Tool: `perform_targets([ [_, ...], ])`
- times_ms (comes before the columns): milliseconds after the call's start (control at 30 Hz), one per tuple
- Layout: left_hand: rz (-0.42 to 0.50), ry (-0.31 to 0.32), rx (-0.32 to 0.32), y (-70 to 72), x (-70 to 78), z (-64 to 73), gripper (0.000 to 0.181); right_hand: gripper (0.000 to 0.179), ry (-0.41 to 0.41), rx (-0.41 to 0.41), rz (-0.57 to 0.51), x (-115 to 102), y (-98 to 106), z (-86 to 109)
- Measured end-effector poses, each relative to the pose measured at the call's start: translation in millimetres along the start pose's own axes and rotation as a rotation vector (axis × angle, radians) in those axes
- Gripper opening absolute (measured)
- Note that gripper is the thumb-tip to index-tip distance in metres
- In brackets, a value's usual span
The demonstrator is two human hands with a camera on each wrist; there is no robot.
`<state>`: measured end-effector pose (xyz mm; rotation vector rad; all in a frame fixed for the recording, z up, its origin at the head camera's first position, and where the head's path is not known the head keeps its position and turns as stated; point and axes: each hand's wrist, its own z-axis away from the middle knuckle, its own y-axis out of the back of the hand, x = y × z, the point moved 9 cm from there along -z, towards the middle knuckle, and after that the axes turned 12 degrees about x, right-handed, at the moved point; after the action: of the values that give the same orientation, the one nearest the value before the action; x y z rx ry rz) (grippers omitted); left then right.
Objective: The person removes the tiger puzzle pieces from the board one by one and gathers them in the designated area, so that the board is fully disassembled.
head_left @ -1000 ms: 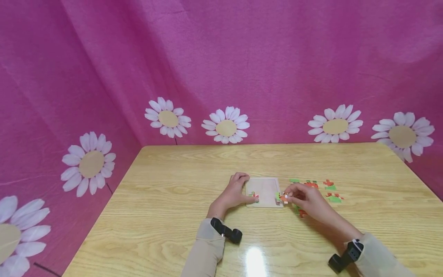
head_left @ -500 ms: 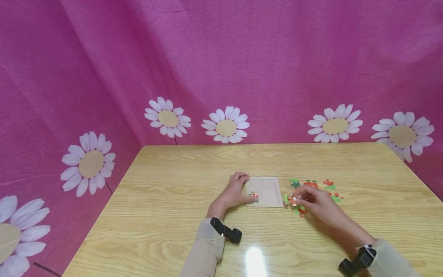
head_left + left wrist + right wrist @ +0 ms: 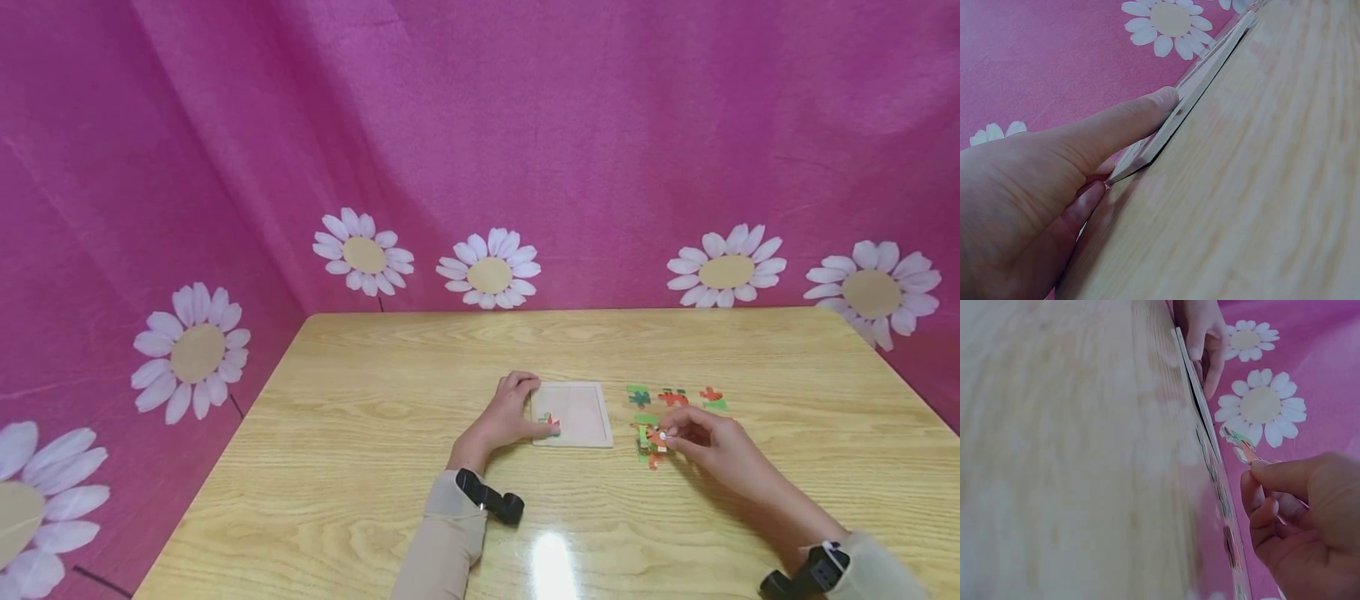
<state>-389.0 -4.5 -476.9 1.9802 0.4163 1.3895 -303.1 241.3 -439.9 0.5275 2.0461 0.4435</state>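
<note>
My left hand point(image 3: 513, 412) grips the left side of a square wooden puzzle tray point(image 3: 577, 440). Its thumb lies over the near left corner, by a red and green puzzle piece point(image 3: 549, 420) in the tray; the other fingers are at the left edge. In the left wrist view the thumb point(image 3: 1141, 119) presses the tray's rim point(image 3: 1194, 94). Right of the tray, my right hand point(image 3: 720, 442) pinches an orange, green and white puzzle piece point(image 3: 658, 438) between thumb and fingertips. That piece point(image 3: 1244, 447) is raised above the table in the right wrist view, and in the head view it overlaps loose pieces.
Several loose puzzle pieces lie right of the tray, among them a green one point(image 3: 638, 396), a red one point(image 3: 673, 397) and a red and green one point(image 3: 712, 397). The wooden table point(image 3: 375, 417) meets a pink flowered curtain point(image 3: 585, 167) at the back and left.
My right hand has moved right with the pinched puzzle piece, from over the tray's right edge to above the loose pieces. The left hand stays on the tray.
</note>
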Motion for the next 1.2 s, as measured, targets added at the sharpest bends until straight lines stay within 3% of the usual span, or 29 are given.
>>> perform_targets([
  [333,-0.004,-0.005,-0.001,1.1,-0.8,-2.2,0.080,0.020,-0.001,0.026,0.010,6.9,14.7,5.1],
  [1200,-0.014,-0.003,0.006,1.4,-0.3,-1.5,0.080,0.022,-0.007,0.000,0.094,20.2,37.6,16.8],
])
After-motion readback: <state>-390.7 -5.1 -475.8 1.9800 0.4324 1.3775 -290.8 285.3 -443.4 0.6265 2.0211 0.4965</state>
